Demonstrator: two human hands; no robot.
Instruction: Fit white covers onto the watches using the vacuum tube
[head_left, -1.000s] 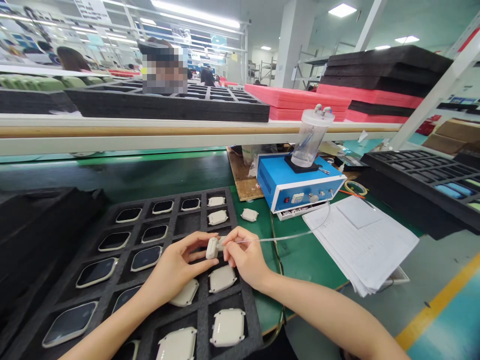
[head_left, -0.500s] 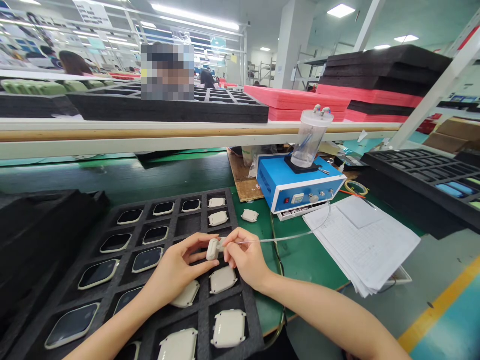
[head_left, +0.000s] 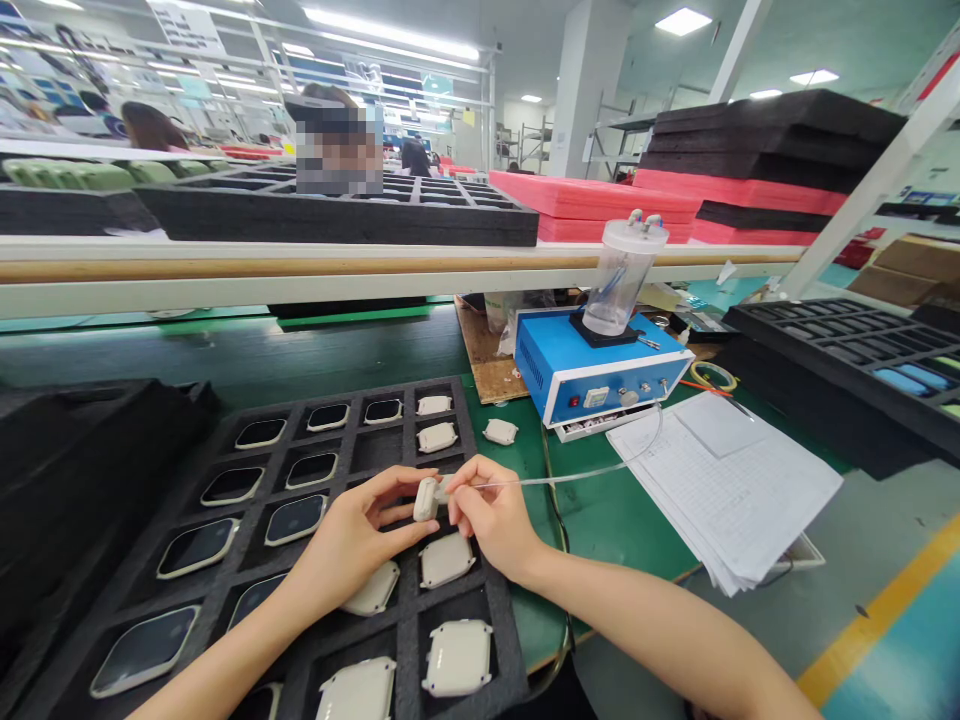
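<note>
Over the black foam tray (head_left: pixel 341 530), my left hand (head_left: pixel 352 535) pinches a cream smartwatch case (head_left: pixel 425 498), turned edge-on, between thumb and fingers. My right hand (head_left: pixel 495 515) is closed on the end of a thin clear tube (head_left: pixel 585 476), right up against the case. The tube's tip is hidden by the fingers. Around my hands the tray compartments hold cream watch cases lying back up, such as one watch case (head_left: pixel 459 655) at the near right. Others lie with dark screens up, like a watch (head_left: pixel 196 548) on the left.
The tube runs to a blue dispenser box (head_left: pixel 600 370) with a clear cylinder (head_left: pixel 621 280) on top. A loose watch case (head_left: pixel 500 431) lies on the green bench. Papers (head_left: pixel 720 480) lie right. A shelf edge (head_left: pixel 420 265) crosses ahead, bearing foam trays (head_left: pixel 345 222); a co-worker sits behind.
My hands, the watch case and the tube show no visible movement. Behind the shelf, the co-worker's head has shifted slightly. A dark shape under the shelf reaches farther right.
</note>
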